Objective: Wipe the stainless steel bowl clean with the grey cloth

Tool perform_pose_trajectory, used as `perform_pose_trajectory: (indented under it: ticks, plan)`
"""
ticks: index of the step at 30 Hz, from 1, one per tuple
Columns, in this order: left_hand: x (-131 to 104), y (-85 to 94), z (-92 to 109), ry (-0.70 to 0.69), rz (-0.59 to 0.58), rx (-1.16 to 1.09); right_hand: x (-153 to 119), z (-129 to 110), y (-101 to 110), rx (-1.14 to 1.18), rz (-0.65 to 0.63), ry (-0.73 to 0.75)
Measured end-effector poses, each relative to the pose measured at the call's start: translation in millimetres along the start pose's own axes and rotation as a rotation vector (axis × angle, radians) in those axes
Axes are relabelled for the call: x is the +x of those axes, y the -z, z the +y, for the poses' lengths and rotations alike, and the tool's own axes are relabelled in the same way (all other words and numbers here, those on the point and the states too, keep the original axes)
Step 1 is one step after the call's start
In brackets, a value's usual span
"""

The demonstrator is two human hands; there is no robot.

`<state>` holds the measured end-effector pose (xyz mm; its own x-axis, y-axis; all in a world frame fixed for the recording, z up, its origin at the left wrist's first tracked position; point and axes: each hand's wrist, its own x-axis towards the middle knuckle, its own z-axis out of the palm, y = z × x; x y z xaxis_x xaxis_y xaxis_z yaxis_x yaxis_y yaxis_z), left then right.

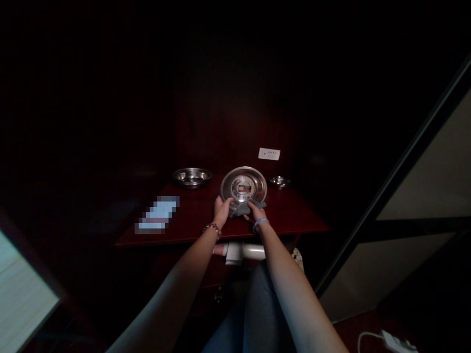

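Observation:
A round shiny metal plate [241, 177] with a dark label at its centre is tilted up toward me above the dark red shelf [287, 218]. My left hand [222, 211] grips its lower left rim, thumb on the inner face. A grey cloth [241, 210] is bunched against the plate's lower edge. My right hand [256, 212] holds this cloth to the lower right rim. To the left sits a wide metal bowl [192, 178], and a smaller metal bowl [279, 182] stands just right of the plate.
A blurred-out pale rectangle [157, 214] lies on the shelf's left side. A white socket panel [269, 154] is on the back wall. Below the shelf lies a white and pink roll-like object [253, 252]. A power strip [397, 342] rests on the floor at lower right.

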<state>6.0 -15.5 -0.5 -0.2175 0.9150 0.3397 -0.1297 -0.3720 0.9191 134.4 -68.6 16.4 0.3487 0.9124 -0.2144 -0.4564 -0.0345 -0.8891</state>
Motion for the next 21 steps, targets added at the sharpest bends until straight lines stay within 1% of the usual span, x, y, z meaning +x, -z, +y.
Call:
perform_pose_trajectory:
  ticks: [4,10,21]
  plan:
    - [-0.7,0.2,2.0,-0.001,0.006,-0.002,0.1,-0.1,0.1,-0.004,0.014,0.002]
    - [-1.8,0.6,4.4,0.004,0.003,-0.01,2.4,1.5,1.2,0.013,0.002,0.003]
    - [0.6,0.7,-1.3,-0.023,-0.003,-0.028,0.9,-0.8,0.2,0.021,0.022,-0.015]
